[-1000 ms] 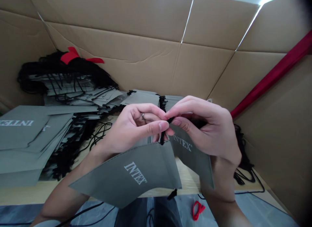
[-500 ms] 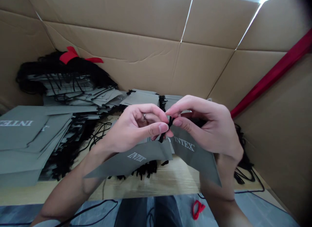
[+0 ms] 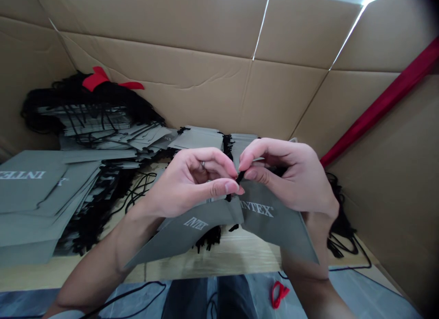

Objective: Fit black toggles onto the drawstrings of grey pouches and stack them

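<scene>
My left hand [image 3: 195,182] and my right hand [image 3: 290,175] meet over the table, both pinching a short black cord [image 3: 241,176] between thumb and fingers. Below the cord hang two grey panels printed INTEX: the left panel [image 3: 181,239] slants under my left wrist, the right panel [image 3: 279,230] under my right hand. The panels come close together beneath my fingertips; whether the cord passes through both is hidden by my fingers. A ring shows on my left hand.
Grey INTEX panels with black cord ends [image 3: 30,195] are stacked at left. Behind lies a pile of black cords [image 3: 113,97] with a red strip [image 3: 96,79]. Cardboard walls [image 3: 192,63] enclose the table [image 3: 247,255]. A red tie [image 3: 279,294] lies on the floor.
My right fingertips have shifted slightly away from my left ones, and the cord shows less between them. The hanging panels have swung a little lower.
</scene>
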`<action>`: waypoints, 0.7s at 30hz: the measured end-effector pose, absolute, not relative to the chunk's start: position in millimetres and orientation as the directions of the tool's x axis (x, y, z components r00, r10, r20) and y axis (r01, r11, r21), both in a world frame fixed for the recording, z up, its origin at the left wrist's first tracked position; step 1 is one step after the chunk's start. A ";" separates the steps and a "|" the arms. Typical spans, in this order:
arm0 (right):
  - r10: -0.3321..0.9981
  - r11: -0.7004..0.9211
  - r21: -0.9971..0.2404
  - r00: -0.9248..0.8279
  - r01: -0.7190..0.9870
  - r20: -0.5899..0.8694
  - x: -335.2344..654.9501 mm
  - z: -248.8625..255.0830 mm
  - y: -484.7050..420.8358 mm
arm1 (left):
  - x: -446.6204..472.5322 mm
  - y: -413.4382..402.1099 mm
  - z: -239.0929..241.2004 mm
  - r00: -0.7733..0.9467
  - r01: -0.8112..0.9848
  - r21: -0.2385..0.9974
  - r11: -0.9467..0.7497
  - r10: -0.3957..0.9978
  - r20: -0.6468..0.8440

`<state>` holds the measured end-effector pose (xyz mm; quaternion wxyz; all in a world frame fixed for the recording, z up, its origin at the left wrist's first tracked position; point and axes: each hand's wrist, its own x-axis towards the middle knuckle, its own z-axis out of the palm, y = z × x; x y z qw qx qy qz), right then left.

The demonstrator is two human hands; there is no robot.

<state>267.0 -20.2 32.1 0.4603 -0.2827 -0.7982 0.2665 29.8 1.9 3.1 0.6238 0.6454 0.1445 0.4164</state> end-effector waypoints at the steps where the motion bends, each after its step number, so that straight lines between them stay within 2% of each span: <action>1: 0.694 0.700 -0.683 -0.422 0.207 0.584 267.2 32.3 -19.6 | 29.5 2.3 3.0 0.613 -0.336 0.923 -0.186 0.701 0.364; 7: 0.707 0.704 -0.654 -0.362 0.277 0.607 265.7 33.2 -22.1 | 28.0 1.5 4.9 0.591 -0.371 0.882 -0.290 0.659 0.465; 11: 0.651 0.741 -0.550 -0.208 0.386 0.730 258.5 30.8 -35.1 | 31.0 0.2 3.3 0.427 -0.361 0.770 -0.526 0.641 0.638; 16: 0.493 0.815 -0.317 -0.292 0.485 0.819 250.6 27.2 -48.5 | 34.1 1.1 -6.1 0.260 -0.247 0.584 -0.773 0.528 0.809; 21: 0.477 0.808 -0.281 -0.293 0.518 0.829 249.4 26.5 -48.9 | 33.5 2.1 -12.1 0.241 -0.114 0.498 -0.860 0.462 0.854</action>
